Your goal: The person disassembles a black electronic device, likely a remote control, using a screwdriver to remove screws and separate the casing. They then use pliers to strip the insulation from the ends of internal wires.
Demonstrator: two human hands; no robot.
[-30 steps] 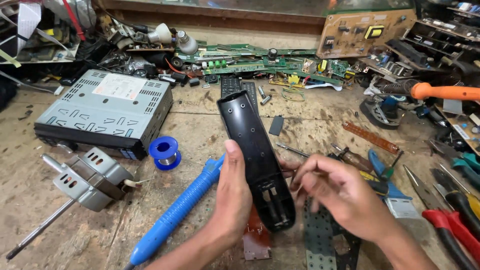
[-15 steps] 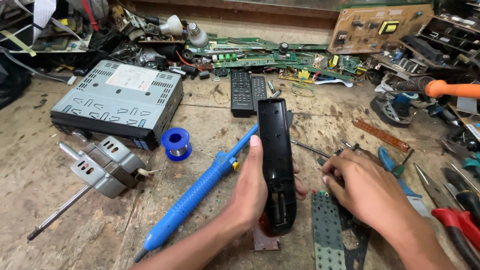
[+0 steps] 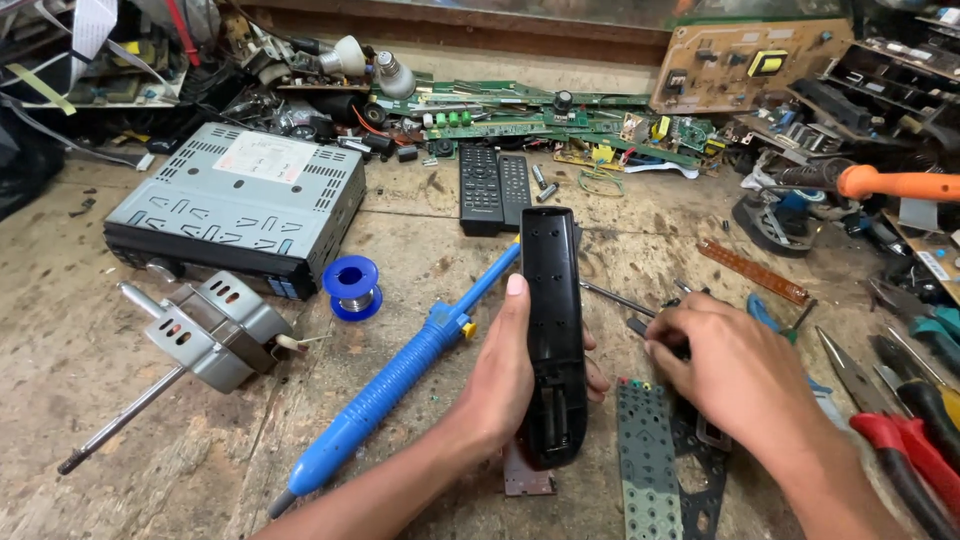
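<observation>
At the bench's nine o'clock side lay a grey electric motor (image 3: 215, 330) with its long shaft, and behind it, toward eleven o'clock, a grey car stereo chassis (image 3: 240, 205). A blue solder spool (image 3: 351, 287) sat just beside the stereo, and a blue desoldering pump (image 3: 400, 385) ran diagonally toward six o'clock. At centre, the left hand (image 3: 505, 385) was wrapped around a black remote shell (image 3: 555, 330), thumb along its left edge, holding it back-side up with the battery bay open and empty. At twelve o'clock rested two intact remotes (image 3: 495, 188). The right hand (image 3: 735, 375), at three o'clock, had its fingers curled down on small parts; what they pinched could not be told. A grey rubber keypad (image 3: 648, 450) lay below, so the remote appeared already taken apart, with reassembly not yet done.
</observation>
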